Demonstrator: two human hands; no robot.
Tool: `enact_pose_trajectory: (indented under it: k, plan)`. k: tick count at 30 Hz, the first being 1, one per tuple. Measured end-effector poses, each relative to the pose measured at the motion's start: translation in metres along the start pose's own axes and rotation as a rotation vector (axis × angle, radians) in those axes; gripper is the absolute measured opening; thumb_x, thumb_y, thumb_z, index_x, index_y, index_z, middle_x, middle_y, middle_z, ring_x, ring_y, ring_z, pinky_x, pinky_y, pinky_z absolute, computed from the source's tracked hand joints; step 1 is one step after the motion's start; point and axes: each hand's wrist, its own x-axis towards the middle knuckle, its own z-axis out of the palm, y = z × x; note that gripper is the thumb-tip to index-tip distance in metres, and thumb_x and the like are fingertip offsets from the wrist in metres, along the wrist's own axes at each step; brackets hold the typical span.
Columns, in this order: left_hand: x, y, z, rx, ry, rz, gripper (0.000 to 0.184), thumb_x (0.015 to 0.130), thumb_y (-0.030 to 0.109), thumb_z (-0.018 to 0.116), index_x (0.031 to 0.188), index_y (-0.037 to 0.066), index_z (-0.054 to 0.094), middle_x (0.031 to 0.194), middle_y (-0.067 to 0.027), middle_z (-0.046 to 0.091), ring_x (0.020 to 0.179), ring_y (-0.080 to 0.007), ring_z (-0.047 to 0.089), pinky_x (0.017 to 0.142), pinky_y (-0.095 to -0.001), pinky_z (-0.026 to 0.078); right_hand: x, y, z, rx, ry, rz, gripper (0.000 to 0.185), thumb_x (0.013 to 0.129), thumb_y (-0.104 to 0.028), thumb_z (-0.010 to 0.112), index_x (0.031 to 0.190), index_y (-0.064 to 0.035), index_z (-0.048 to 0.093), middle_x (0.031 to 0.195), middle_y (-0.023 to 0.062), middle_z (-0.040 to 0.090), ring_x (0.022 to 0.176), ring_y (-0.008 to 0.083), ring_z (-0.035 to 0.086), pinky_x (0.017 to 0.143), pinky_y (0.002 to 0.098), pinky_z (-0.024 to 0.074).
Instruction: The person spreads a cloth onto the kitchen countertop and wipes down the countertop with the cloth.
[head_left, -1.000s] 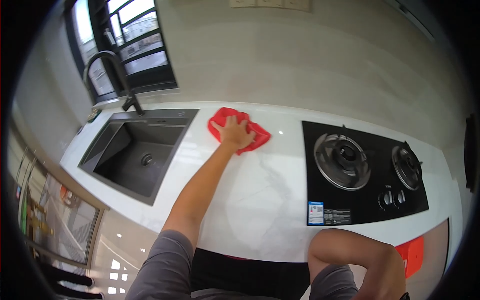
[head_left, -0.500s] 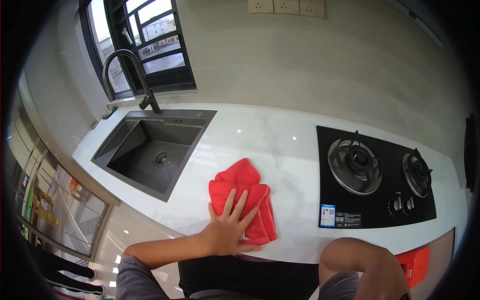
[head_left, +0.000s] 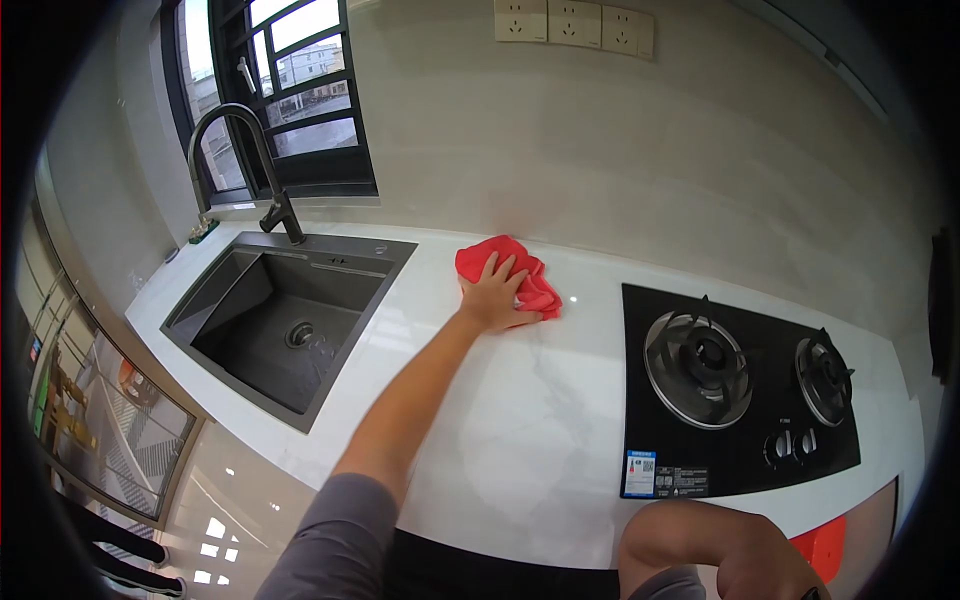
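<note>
My left hand [head_left: 492, 297] lies palm down on a crumpled red cloth [head_left: 535, 290], fingers spread, near the back of the white marbled countertop [head_left: 480, 420]. Folds of the cloth show around the fingers; the part under the palm is hidden. From the lower left, my left arm stretches across the counter. My right arm is bent at the counter's front edge, below the stove, and its hand is out of view.
To the left, a dark sink [head_left: 240, 400] has a tall curved faucet [head_left: 270, 180]. A black two-burner gas stove [head_left: 740, 470] is set in at the right. Wall sockets [head_left: 575, 22] sit above. Something red [head_left: 822, 550] stands below the counter. Another person's legs [head_left: 125, 560] show at lower left.
My left hand has pushed the red cloth from near the counter's front edge back toward the wall. The left arm is now extended, and the view has shifted slightly.
</note>
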Motion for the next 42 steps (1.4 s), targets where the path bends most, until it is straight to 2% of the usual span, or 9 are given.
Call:
enact_pose_trajectory:
  k: [4,7,13,22,27,30,34,39,42]
  plan:
    - [0.004,0.004,0.011,0.101,0.103,-0.037,0.071,0.078,0.064,0.061,0.138,0.027,0.055,0.157,-0.0091,0.030,0.148,-0.0350,0.016,0.099,-0.0773,0.018,-0.004,0.001,-0.005,0.048,0.025,-0.023,0.015,0.090,-0.015,0.060,0.084,-0.0079,0.049,0.080,0.0037,0.045,0.068,0.0166,0.042,0.063,0.0320,0.0352]
    - [-0.012,-0.011,0.016,0.043,0.113,0.146,0.051,0.084,0.043,0.056,0.132,0.027,0.061,0.154,0.0005,0.038,0.148,-0.0322,0.018,0.100,-0.0741,0.020,-0.005,0.001,-0.008,0.085,0.048,-0.054,0.014,0.090,-0.015,0.060,0.085,-0.0076,0.050,0.082,0.0041,0.046,0.070,0.0168,0.043,0.064,0.0322,0.0361]
    - [-0.121,0.003,0.002,-0.013,0.161,0.472,0.054,0.079,0.033,0.064,0.132,0.029,0.060,0.155,-0.0009,0.037,0.147,-0.0369,0.021,0.104,-0.0685,0.021,0.002,0.001,-0.007,-0.007,-0.046,-0.101,0.012,0.090,-0.014,0.060,0.088,-0.0071,0.051,0.086,0.0051,0.048,0.074,0.0174,0.045,0.067,0.0327,0.0379]
    - [-0.302,0.035,-0.059,-0.199,-0.148,0.682,0.072,0.069,0.044,0.075,0.137,0.033,0.054,0.156,-0.0041,0.032,0.146,-0.0387,0.022,0.106,-0.0739,0.019,0.006,0.002,-0.007,0.017,-0.091,-0.042,0.011,0.091,-0.013,0.060,0.093,-0.0062,0.052,0.092,0.0065,0.051,0.079,0.0183,0.048,0.070,0.0334,0.0406]
    - [-0.238,-0.011,-0.065,0.031,-0.113,0.606,0.077,0.068,0.048,0.077,0.139,0.031,0.052,0.156,-0.0151,0.029,0.143,-0.0429,0.024,0.110,-0.0676,0.020,0.003,0.002,-0.008,0.022,-0.085,-0.021,0.011,0.091,-0.012,0.060,0.096,-0.0057,0.053,0.095,0.0072,0.052,0.082,0.0187,0.050,0.072,0.0338,0.0421]
    - [-0.158,-0.062,-0.043,-0.100,0.014,0.483,0.085,0.069,0.029,0.082,0.144,0.023,0.043,0.151,-0.0305,0.027,0.141,-0.0472,0.026,0.113,-0.0530,0.028,0.000,0.000,-0.009,0.011,-0.074,-0.003,0.011,0.091,-0.012,0.060,0.098,-0.0054,0.053,0.097,0.0077,0.053,0.083,0.0190,0.051,0.073,0.0340,0.0430]
    - [-0.056,-0.081,-0.007,-0.368,0.180,0.297,0.089,0.071,0.028,0.079,0.148,0.020,0.034,0.145,-0.0307,0.035,0.135,-0.0472,0.035,0.111,-0.0462,0.035,-0.003,0.001,-0.010,-0.001,-0.064,0.020,0.012,0.091,-0.012,0.060,0.100,-0.0051,0.054,0.100,0.0083,0.054,0.086,0.0194,0.052,0.075,0.0343,0.0442]
    - [0.020,-0.051,0.028,-0.041,0.405,-0.112,0.083,0.074,0.022,0.073,0.148,0.026,0.036,0.143,-0.0287,0.038,0.131,-0.0457,0.041,0.107,-0.0471,0.039,-0.005,0.004,-0.013,0.011,-0.062,0.041,0.014,0.092,-0.011,0.060,0.102,-0.0046,0.055,0.103,0.0091,0.056,0.089,0.0199,0.054,0.077,0.0347,0.0457]
    - [0.010,-0.044,0.027,-0.077,0.352,0.038,0.072,0.077,0.022,0.070,0.144,0.031,0.043,0.144,-0.0301,0.036,0.134,-0.0455,0.038,0.109,-0.0456,0.039,-0.006,0.004,-0.015,0.011,-0.057,0.036,0.014,0.092,-0.011,0.060,0.104,-0.0043,0.055,0.105,0.0095,0.057,0.090,0.0202,0.055,0.078,0.0349,0.0466]
